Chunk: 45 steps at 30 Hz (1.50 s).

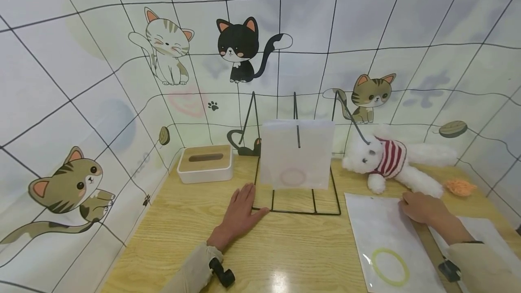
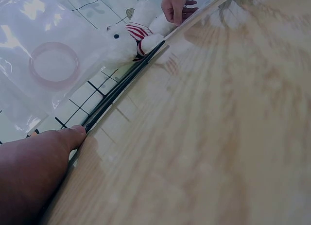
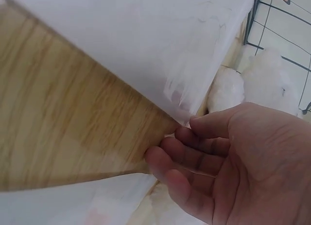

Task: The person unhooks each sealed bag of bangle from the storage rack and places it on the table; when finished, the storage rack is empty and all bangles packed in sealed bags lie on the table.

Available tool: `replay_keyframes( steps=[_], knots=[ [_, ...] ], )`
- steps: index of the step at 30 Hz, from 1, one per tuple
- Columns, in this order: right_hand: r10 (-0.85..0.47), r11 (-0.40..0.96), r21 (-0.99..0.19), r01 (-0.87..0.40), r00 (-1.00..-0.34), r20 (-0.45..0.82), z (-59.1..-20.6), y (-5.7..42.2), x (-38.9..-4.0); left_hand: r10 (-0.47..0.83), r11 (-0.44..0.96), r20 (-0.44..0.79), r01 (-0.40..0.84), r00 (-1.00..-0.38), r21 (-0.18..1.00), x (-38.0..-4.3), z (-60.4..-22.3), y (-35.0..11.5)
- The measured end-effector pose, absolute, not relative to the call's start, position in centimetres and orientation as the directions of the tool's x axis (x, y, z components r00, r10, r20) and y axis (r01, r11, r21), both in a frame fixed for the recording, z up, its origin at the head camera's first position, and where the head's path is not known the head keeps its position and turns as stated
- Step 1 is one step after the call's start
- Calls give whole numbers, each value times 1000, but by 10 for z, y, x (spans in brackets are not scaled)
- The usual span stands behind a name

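Note:
My left hand (image 1: pixel 240 216) lies with straight fingers on the wooden table, touching the front left corner of a black wire rack (image 1: pixel 293 212). In the left wrist view its thumb (image 2: pixel 73 136) meets the rack's base wire. Clear plastic bags (image 1: pixel 297 153) hang from the rack's middle hook, a pink ring (image 2: pixel 53 83) showing in the front one. On the right, my right hand (image 1: pixel 423 211) pinches the upper corner of a flat plastic bag (image 3: pixel 160 45) between thumb and forefinger. Inside that bag (image 1: pixel 374 225) is a yellow-green ring (image 1: pixel 386 251).
Another plastic bag (image 1: pixel 484 234) lies partly under my right forearm. A white plush toy (image 1: pixel 411 177) in a striped top lies behind the right hand, with an orange fluffy bit (image 1: pixel 460 187) beside it. A tissue box (image 1: pixel 205 164) stands left of the rack.

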State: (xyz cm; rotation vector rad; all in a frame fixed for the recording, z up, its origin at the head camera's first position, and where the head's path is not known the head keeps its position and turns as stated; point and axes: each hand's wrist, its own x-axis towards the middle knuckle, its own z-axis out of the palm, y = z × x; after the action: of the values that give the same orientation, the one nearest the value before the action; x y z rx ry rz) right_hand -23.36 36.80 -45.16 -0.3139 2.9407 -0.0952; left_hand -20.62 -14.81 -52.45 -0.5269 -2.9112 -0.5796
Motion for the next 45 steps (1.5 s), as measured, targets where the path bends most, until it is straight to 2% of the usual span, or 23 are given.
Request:
replay_keyframes(
  steps=[4,11,22,36,45],
  knots=[
    [-220,973,-104,-208,-968,-121,-453,369,-228,314,864,188,362,-931,350,-206,-525,-148],
    [-221,974,-62,-220,-975,-9,-455,362,-221,308,867,192,358,-932,347,-206,-527,-147],
    [-291,943,-114,-312,-941,170,-444,337,-214,315,861,188,363,-930,356,-204,-528,-146],
    [-397,887,-118,-446,-868,298,-421,278,-234,297,860,201,353,-933,368,-208,-531,-151],
    [-401,846,-215,-488,-848,345,-399,241,-251,301,857,206,359,-931,369,-209,-530,-149]
  ],
)
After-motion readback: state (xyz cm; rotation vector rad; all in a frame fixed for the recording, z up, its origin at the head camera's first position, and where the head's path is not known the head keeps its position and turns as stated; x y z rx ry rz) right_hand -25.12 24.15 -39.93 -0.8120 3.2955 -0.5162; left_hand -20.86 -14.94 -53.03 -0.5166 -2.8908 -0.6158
